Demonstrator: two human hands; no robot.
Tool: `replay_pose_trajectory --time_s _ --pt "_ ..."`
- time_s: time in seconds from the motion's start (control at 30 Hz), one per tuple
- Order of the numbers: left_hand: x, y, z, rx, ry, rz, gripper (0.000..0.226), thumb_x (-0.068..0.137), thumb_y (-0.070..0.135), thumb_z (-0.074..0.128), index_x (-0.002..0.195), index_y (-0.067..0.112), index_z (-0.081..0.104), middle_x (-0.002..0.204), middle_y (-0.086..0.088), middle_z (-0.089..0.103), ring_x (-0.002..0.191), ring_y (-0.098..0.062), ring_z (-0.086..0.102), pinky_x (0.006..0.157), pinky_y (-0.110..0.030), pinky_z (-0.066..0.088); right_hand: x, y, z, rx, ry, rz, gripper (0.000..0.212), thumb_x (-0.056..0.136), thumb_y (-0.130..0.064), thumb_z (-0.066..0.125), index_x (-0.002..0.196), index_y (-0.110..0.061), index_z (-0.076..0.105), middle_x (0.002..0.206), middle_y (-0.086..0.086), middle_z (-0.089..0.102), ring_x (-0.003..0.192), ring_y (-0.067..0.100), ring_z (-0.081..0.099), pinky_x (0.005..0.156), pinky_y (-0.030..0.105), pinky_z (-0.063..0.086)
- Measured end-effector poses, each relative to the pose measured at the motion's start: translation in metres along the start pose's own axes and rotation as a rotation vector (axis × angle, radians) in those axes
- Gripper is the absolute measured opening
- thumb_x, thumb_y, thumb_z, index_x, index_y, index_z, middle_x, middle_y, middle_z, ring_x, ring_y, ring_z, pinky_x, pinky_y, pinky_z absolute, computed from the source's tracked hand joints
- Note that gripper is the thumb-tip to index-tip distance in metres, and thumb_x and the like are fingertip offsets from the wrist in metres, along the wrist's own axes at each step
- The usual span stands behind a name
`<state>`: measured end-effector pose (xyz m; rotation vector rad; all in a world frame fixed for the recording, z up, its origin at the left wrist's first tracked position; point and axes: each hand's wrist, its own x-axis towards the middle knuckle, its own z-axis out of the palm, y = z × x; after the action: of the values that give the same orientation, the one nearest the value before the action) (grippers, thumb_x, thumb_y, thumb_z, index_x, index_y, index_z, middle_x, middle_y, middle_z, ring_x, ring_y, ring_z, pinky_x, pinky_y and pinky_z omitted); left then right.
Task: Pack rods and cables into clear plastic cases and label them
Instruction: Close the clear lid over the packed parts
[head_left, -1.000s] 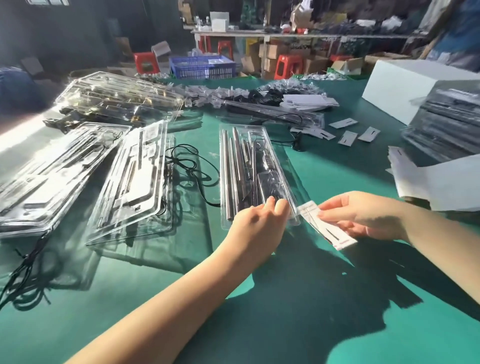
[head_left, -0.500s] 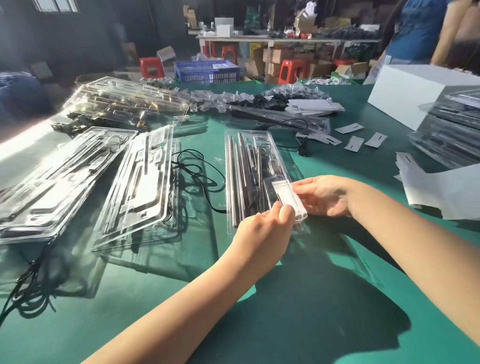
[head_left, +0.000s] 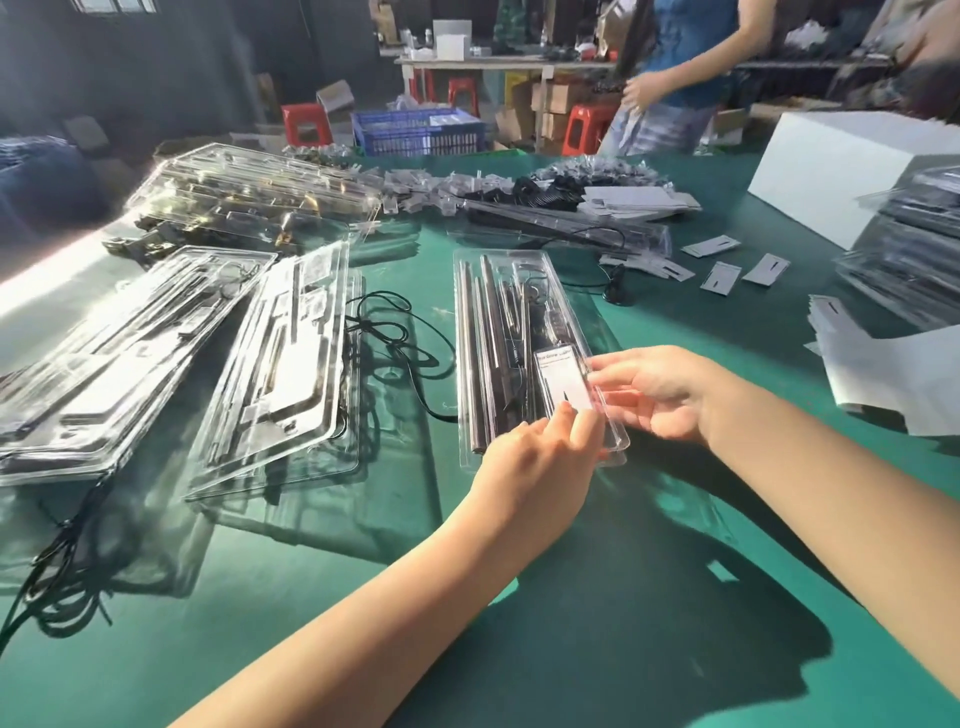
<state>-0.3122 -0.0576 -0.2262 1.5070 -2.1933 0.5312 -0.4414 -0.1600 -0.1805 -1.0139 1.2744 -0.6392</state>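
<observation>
Both hands' grip (head_left: 576, 410) now on cased label (head_left: 563, 378)

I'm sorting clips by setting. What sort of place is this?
Probably a small packing workshop or warehouse: stacks of clear plastic cases on a green work table, cardboard boxes along the back, and a blue crate beside red stools.
</observation>
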Motion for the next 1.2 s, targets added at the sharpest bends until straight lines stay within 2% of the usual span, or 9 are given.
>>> replay_pose_trajectory --time_s 0.2,0.37,0.5,0.67,0.8,0.9,1.07,1.13,1.2 --pt "-0.002 0.001 0.000 -0.050 -0.117 0.002 0.025 0.076 0.028 0.071 0.093 0.011 0.067 0.082 0.001 0.067 0.058 -0.016 0.064 0.046 -0.025 0.046 -0.019 0.033 0.011 -0.726 0.456 -0.446 0.022 0.076 -0.014 0.072 0.084 0.005 0.063 0.086 0.021 0.069 0.075 0.033 0.066 0.067 0.040 0.056" --pt "-0.003 -0.005 0.001 -0.091 -0.219 0.033 0.034 0.095 0.021 0.042 0.127 0.010 0.050 0.131 -0.005 0.056 0.098 -0.023 0.063 0.075 -0.039 0.053 -0.025 0.054 0.025 -0.749 0.481 -0.579 0.021 0.088 -0.017 0.066 0.105 -0.007 0.071 0.097 0.010 0.061 0.089 0.022 0.055 0.072 0.019 0.032" --pt "-0.004 -0.007 0.000 -0.026 -0.169 0.091 0.045 0.092 0.008 0.038 0.135 0.008 0.047 0.129 -0.005 0.056 0.096 -0.021 0.064 0.076 -0.036 0.055 -0.035 0.060 0.028 -0.664 0.487 -0.650 0.025 0.089 -0.014 0.064 0.114 -0.013 0.071 0.114 0.001 0.064 0.106 0.015 0.058 0.083 0.010 0.033" --pt "-0.009 -0.006 0.000 0.063 -0.177 0.138 0.044 0.084 0.013 0.034 0.096 0.020 0.075 0.090 0.004 0.073 0.067 -0.003 0.066 0.054 -0.020 0.053 -0.044 0.066 0.025 -0.585 0.499 -0.661 0.039 0.082 -0.018 0.074 0.119 -0.028 0.068 0.136 -0.003 0.055 0.119 0.011 0.056 0.098 0.027 0.045" --pt "-0.003 -0.006 -0.002 0.048 -0.068 0.079 0.042 0.080 0.009 0.033 0.091 0.015 0.073 0.086 0.000 0.072 0.065 -0.008 0.066 0.054 -0.022 0.053 -0.043 0.057 0.015 -0.476 0.365 -0.289 0.054 0.087 -0.033 0.068 0.136 -0.016 0.051 0.115 -0.001 0.062 0.090 0.014 0.062 0.075 0.029 0.052" --pt "0.001 -0.007 -0.004 -0.126 0.040 0.043 0.016 0.077 0.007 0.048 0.080 0.013 0.063 0.072 0.003 0.063 0.058 -0.012 0.062 0.044 -0.027 0.049 -0.046 0.043 0.007 -0.090 0.070 -0.058 0.022 0.095 -0.023 0.059 0.102 -0.004 0.067 0.076 0.004 0.069 0.057 0.011 0.059 0.049 0.021 0.049" --pt "0.001 -0.006 -0.006 -0.268 0.064 -0.091 0.032 0.066 0.010 0.078 0.096 0.009 0.066 0.065 0.005 0.063 0.053 -0.013 0.061 0.039 -0.022 0.038 -0.044 0.045 0.023 0.108 0.071 -0.151 0.019 0.100 -0.012 0.049 0.098 -0.002 0.065 0.078 0.011 0.073 0.065 0.018 0.070 0.055 0.026 0.056" --pt "0.001 -0.011 -0.006 -0.425 0.041 -0.181 0.041 0.079 0.023 0.074 0.116 0.008 0.061 0.083 0.000 0.070 0.068 -0.019 0.066 0.052 -0.021 0.041 -0.044 0.047 0.028 0.171 0.112 -0.220 0.021 0.100 -0.009 0.049 0.089 -0.004 0.065 0.066 0.006 0.071 0.057 0.014 0.069 0.051 0.023 0.054" --pt "0.000 -0.022 -0.004 -0.605 0.069 -0.352 0.046 0.092 0.036 0.060 0.131 0.013 0.051 0.128 -0.003 0.061 0.115 -0.017 0.058 0.087 -0.024 0.045 -0.043 0.049 0.028 0.177 0.119 -0.251 0.021 0.100 -0.008 0.048 0.087 -0.004 0.064 0.067 0.009 0.071 0.058 0.016 0.068 0.052 0.022 0.055"
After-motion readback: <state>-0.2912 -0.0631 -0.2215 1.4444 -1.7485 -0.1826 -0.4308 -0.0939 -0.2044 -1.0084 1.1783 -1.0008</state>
